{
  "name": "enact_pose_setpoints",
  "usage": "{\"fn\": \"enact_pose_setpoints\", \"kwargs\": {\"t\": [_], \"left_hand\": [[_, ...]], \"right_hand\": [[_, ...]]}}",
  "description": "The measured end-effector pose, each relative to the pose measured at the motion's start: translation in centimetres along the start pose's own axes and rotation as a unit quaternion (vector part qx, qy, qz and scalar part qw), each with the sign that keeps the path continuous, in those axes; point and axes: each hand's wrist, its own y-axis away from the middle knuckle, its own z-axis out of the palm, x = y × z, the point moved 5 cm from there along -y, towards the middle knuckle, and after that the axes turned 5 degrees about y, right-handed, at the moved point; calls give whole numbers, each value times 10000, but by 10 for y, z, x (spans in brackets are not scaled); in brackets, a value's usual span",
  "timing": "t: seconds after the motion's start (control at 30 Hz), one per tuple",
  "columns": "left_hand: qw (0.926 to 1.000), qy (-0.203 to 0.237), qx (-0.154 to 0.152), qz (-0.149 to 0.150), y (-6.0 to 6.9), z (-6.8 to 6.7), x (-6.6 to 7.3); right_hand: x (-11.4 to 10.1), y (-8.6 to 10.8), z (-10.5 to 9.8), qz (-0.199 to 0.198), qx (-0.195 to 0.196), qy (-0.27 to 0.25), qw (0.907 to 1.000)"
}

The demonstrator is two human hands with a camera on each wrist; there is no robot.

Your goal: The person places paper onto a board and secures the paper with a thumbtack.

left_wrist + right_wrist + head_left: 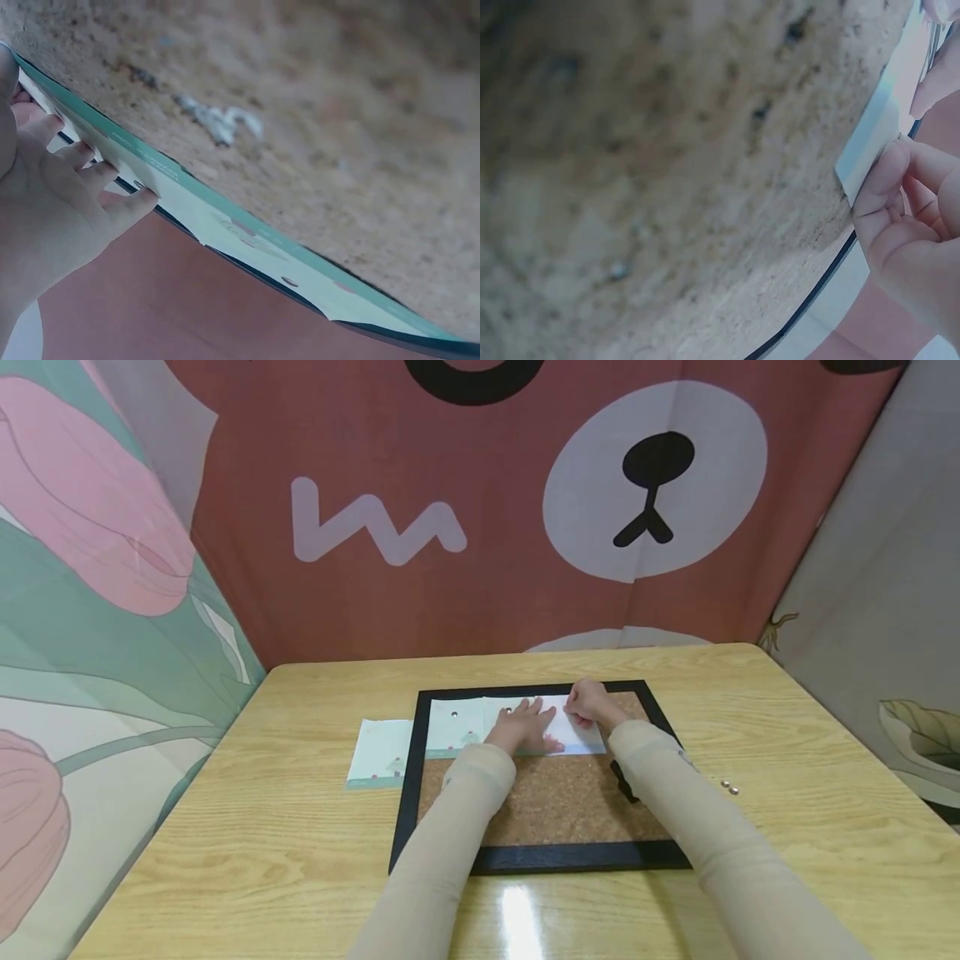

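paper (581, 741) seemingly just beneath right hand (592, 702)

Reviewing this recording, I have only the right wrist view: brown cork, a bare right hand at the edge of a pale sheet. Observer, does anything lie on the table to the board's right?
Observer: Yes, two small, round, shiny metal pins lie on the light wooden table, right of the black-framed cork board.
Operator: And on the table to the board's left?
Observer: A loose, pale green paper sheet with a darker green bottom band lies there, beside the frame.
Operator: I catch just a bit of the left hand. How does it lie?
Observer: The bare left hand is spread, fingers apart, on the row of pale paper sheets along the board's far side.
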Motion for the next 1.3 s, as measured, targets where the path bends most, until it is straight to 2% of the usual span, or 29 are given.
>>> {"fn": "enact_pose_setpoints", "kwargs": {"t": [0.03, 0.17, 0.3, 0.4, 0.5, 0.6, 0.73, 0.83, 0.9, 1.03, 1.13, 1.2, 1.3], "left_hand": [[10000, 1, -10, -1, 0, 0, 0], [10000, -39, -57, -34, 0, 0, 0], [10000, -31, -69, -45, -1, -1, -1], [10000, -71, -32, -59, -3, -3, -1], [9999, -77, -31, -105, -3, -4, -2], [9998, -16, -90, -160, -2, -4, -2], [9993, -51, -350, -108, 6, -6, 4], [9982, 6, -607, -11, 15, -12, 7], [9974, 143, -703, -39, 24, -18, 5], [9943, 832, -629, -241, 47, -29, -10], [9902, 1330, -403, -114, 69, -39, -23], [9885, 1499, -207, 15, 84, -46, -32], [9861, 1662, 62, -19, 107, -57, -50]], "right_hand": [[-10, 11, -4, 173, -53, 104, 9998], [-26, 34, -12, -77, -7, 17, 10000], [-30, 42, -17, -287, -17, 51, 9996], [-30, 42, -20, -635, 4, 305, 9975], [-32, 42, -23, -1123, 38, 820, 9903], [-32, 46, -24, -1431, -68, 1203, 9823], [-29, 52, -24, -1803, -306, 1556, 9707], [-27, 58, -25, -2008, -229, 1980, 9591], [-27, 63, -26, -2204, -124, 2241, 9492], [-24, 72, -30, -2254, 1, 2466, 9426], [-19, 78, -32, -2202, -2, 2457, 9440], [-16, 81, -33, -2140, -30, 2446, 9457], [-12, 84, -35, -1830, -157, 2437, 9523]]}}
